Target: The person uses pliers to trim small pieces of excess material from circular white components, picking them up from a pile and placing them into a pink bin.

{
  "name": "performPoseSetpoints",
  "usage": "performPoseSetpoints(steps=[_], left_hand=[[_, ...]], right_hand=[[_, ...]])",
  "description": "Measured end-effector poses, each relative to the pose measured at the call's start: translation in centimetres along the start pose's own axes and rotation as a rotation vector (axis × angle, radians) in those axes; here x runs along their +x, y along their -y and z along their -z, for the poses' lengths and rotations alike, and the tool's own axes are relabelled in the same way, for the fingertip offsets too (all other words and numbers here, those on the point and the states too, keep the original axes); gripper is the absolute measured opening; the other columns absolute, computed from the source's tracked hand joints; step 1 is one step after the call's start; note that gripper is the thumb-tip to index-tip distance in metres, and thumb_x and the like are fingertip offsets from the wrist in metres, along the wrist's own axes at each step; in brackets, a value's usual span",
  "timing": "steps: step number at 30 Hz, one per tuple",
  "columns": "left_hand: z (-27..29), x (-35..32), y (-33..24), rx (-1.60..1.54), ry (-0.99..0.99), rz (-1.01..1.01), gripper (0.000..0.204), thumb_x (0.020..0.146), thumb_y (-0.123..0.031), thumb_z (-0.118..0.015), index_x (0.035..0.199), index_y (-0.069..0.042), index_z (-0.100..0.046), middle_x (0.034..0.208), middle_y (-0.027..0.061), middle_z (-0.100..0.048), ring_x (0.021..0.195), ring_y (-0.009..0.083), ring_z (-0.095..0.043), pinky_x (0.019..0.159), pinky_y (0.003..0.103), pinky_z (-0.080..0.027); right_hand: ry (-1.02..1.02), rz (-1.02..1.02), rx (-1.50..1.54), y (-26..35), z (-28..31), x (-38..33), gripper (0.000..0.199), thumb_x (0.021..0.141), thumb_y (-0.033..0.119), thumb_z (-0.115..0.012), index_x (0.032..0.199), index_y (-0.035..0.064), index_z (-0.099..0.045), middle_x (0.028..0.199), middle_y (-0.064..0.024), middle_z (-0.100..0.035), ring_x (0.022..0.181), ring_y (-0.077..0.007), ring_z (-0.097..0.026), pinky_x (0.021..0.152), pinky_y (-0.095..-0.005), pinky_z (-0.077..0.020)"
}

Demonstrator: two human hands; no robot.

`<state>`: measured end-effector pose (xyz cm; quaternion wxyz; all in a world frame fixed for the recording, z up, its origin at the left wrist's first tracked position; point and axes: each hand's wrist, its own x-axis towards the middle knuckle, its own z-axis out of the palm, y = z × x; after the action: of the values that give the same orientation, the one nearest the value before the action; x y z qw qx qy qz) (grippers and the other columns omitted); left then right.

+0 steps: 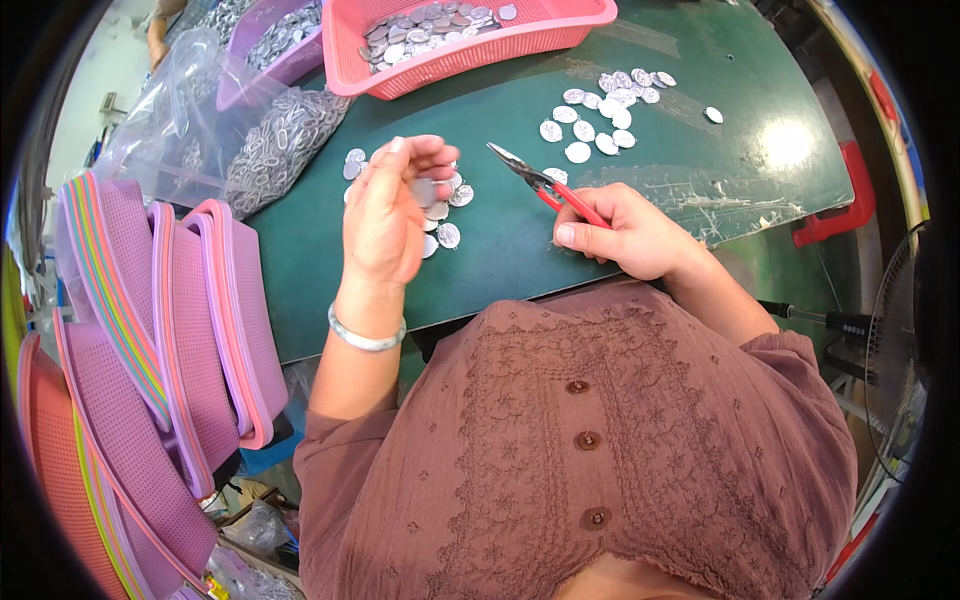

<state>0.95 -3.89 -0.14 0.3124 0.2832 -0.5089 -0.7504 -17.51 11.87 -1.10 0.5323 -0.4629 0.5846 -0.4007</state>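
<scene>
In the head view, the left hand (385, 220) is raised over the table (515, 250), wrist upright, fingers curled and blurred; whether it grips the grey disc blurred beside its palm cannot be told. The right hand (630, 235) is closed around the handles of red-handled pliers (541, 182), their tips pointing up-left toward the left hand. Silver discs (449, 235) lie beneath and around the left hand, more discs (622, 117) lie beyond the pliers, and a single disc (555, 175) sits just beside the jaws. A pink basket (500, 55) of discs and a clear bag (290, 140) of metal links bound the far and left sides; stacked baskets (200, 330) crowd the near left. Bare green tabletop runs between the hands to the near edge, just before the person's brown top (590, 420).
</scene>
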Motion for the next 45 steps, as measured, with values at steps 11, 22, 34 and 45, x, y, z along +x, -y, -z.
performPoseSetpoints(steps=[11, 22, 34, 45], left_hand=[[1.6, 2.7, 0.9, 1.479, 0.011, -0.456, 0.021, 0.074, -0.010, -0.061, 0.094, -0.005, -0.064, 0.084, 0.0075, -0.057, 0.068, 0.0199, -0.054, 0.063, 0.030, -0.044], [0.5, 3.7, -0.4, 0.808, 0.056, 0.065, 0.012, 0.077, -0.008, -0.063, 0.080, -0.001, -0.054, 0.072, 0.0027, -0.055, 0.061, 0.0091, -0.050, 0.055, 0.023, -0.041], [-1.9, 0.2, -0.3, 0.120, 0.029, 0.143, 0.021, 0.078, -0.004, -0.062, 0.097, 0.005, -0.057, 0.074, 0.0034, -0.058, 0.059, 0.0082, -0.051, 0.052, 0.019, -0.041], [-2.3, -0.1, 0.2, 0.127, 0.010, 0.131, 0.015, 0.079, -0.005, -0.062, 0.092, 0.002, -0.060, 0.070, 0.0011, -0.057, 0.056, 0.0058, -0.050, 0.051, 0.018, -0.040]], right_hand=[[0.005, 0.000, -0.007, 0.0, 0.0, 0.1, 0.026, 0.082, 0.026, -0.060, 0.076, 0.0010, -0.058, 0.060, 0.0038, -0.046, 0.058, -0.0058, -0.040, 0.052, -0.0242, -0.0345], [-0.002, -0.010, 0.014, 0.5, 0.0, 0.0, 0.025, 0.082, 0.025, -0.060, 0.075, 0.0012, -0.057, 0.060, 0.0032, -0.047, 0.057, -0.0064, -0.040, 0.052, -0.0244, -0.0345], [-0.030, 0.044, -0.106, 0.2, -0.1, 0.2, 0.028, 0.081, 0.028, -0.060, 0.075, 0.0006, -0.057, 0.058, -0.0012, -0.047, 0.057, -0.0093, -0.041, 0.052, -0.0279, -0.0360], [-0.051, 0.145, -0.197, -0.7, -0.3, 0.4, 0.030, 0.081, 0.028, -0.061, 0.075, -0.0011, -0.057, 0.058, -0.0066, -0.050, 0.056, -0.0126, -0.044, 0.052, -0.0305, -0.0375]])
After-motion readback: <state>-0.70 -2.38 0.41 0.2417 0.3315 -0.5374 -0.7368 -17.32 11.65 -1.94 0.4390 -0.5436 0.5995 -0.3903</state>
